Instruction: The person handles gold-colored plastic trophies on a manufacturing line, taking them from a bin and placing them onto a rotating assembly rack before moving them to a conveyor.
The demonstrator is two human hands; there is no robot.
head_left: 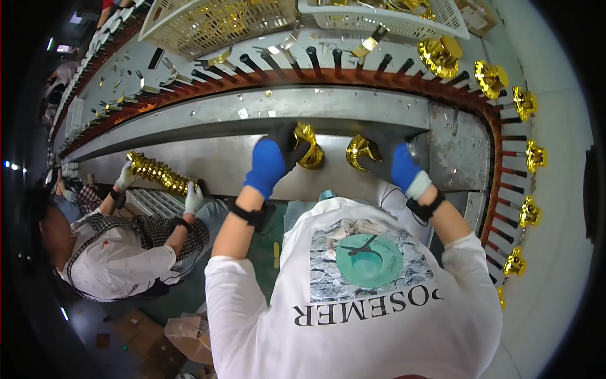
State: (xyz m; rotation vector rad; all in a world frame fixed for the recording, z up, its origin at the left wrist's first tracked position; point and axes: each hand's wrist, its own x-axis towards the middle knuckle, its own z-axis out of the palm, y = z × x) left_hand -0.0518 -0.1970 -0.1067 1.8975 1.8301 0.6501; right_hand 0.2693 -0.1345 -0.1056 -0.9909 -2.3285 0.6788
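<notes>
The left hand [278,155], in a blue-and-black glove, is clamped around a shiny gold cup [310,146], and just beside it the right hand [392,162] grips a second gold cup [358,151]; both rest on the grey metal bench [221,158]. Beyond the hands, a curved conveyor [353,79] carries black pegs, with more gold pieces [440,55] on those to the right. Farther still stand white baskets [218,22].

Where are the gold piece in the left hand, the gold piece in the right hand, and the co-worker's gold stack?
Left gold piece [310,146], head view, curved outer surface.
Right gold piece [357,151], head view, shiny middle.
Gold stack [158,172], head view, mid-length.
</notes>
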